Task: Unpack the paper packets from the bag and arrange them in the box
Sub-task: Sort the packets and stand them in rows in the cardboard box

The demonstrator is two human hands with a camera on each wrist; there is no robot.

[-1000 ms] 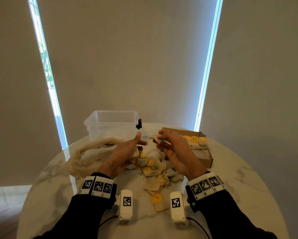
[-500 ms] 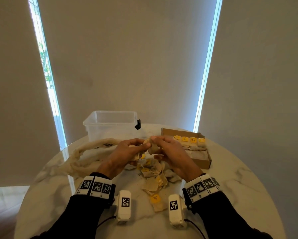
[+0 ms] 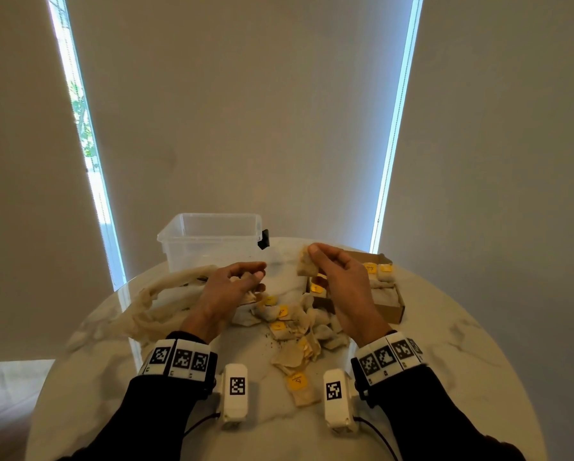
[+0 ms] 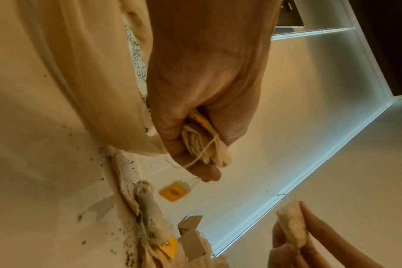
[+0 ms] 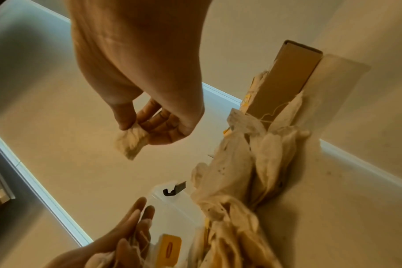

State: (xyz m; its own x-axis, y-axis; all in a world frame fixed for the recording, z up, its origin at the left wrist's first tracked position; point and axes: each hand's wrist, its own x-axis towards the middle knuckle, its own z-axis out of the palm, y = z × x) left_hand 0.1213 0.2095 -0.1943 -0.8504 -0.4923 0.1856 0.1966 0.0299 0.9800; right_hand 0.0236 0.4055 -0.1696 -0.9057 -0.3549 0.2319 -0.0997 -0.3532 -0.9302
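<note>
**Packets half sorted: a row in the box, a heap left on the table**

Packets (image 3: 289, 324) lay mostly in a loose heap at the middle of the round tabletop (image 3: 445, 361), between our two wrists and reaching toward its near edge, where one with a yellow tag (image 3: 297, 380) sat apart from the rest. We judged the unpacking itself largely done: the cloth bag (image 3: 152, 301) lay slack and flattened toward the left edge, and we could not tell whether anything remained inside it. Loose dark specks were scattered on the marble around the heap.

The arranging was only partly done. The cardboard box (image 3: 393, 311), toward the far right edge, already held a short row of packets with yellow tags (image 3: 377, 268) showing along its far side; the near part looked unfilled, though our right hand hid some of it.

Our right hand (image 3: 342, 281) pinched a single packet (image 5: 132, 141) between thumb and fingertips, raised just above the box's left end. Our left hand (image 3: 232, 287) had its fingers curled round a small folded bundle of packets (image 4: 202, 143), a string (image 4: 207, 148) wrapped across it and a tag dangling below.

A clear plastic tub (image 3: 209, 241) stood at the far edge, apparently unused.

By our reckoning, well over half of the packets had yet to go in.
</note>
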